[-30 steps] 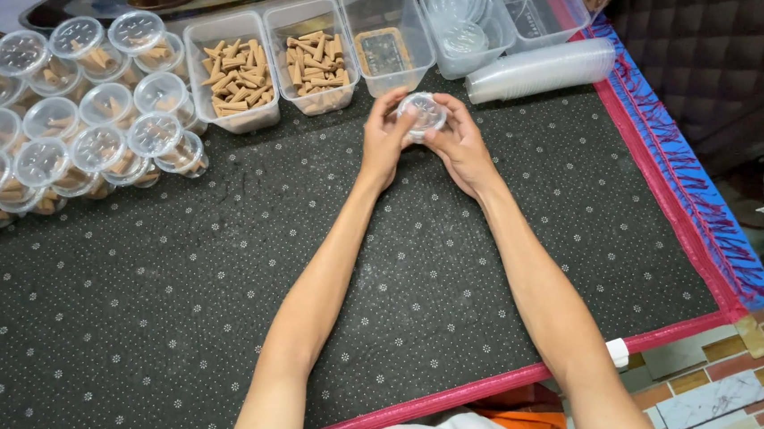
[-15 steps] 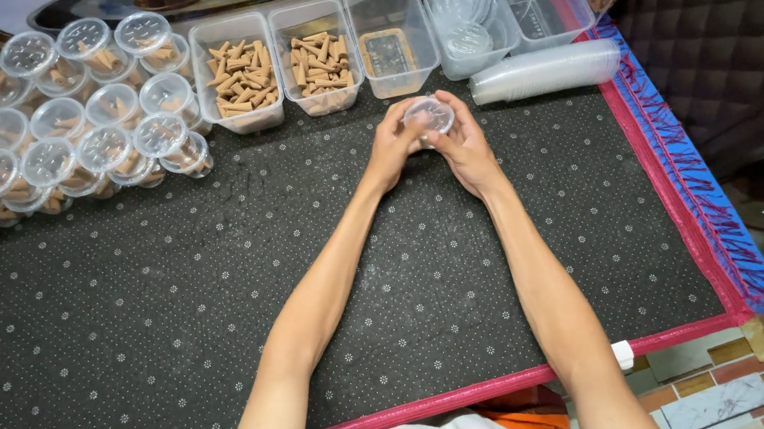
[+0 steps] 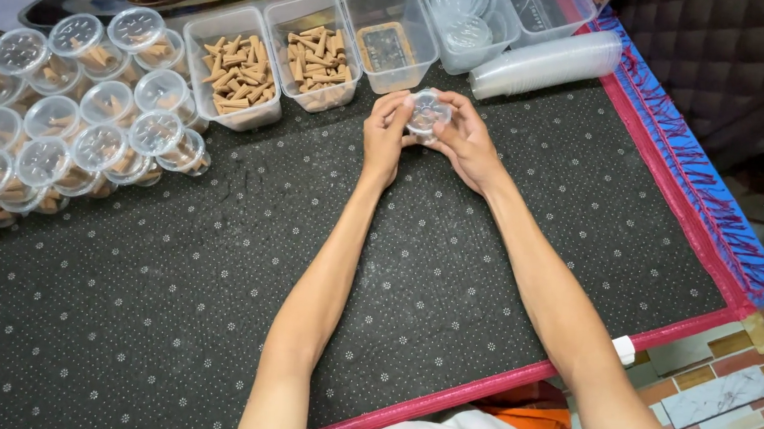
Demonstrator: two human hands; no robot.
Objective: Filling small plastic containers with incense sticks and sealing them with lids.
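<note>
**Small lidded cup pinched between both hands, just in front of the cone tubs**

Your left hand [image 3: 384, 138] and right hand [image 3: 464, 144] both hold the small clear cup [image 3: 427, 113], lifted just above the mat [image 3: 216, 275] on the desk. Fingers of each hand are closed around its rim and lid edge, thumbs on the near side. Whether the lid is fully seated, I can't tell.

Handling, my read:
- Thin clear plastic: very light, walls flex if squeezed.
- Smooth, so a bit slippery; grip at the rim, where it's stiffest.
- Not fragile as such, but a hard pinch could pop the lid or crack the wall.

Containers, relative to the cup:
- Just behind it: empty clear tub [image 3: 388, 36] with a label showing through its floor.
- Behind-left: two tubs [image 3: 308, 53] of tan cones, about half full.
- Behind-right: tub of loose lids [image 3: 467, 19]; a stack of empty cups [image 3: 545, 63] lies on its side.
- Far left: cluster of filled, lidded cups [image 3: 75, 121], cones visible inside, piled two layers high in places.
</note>
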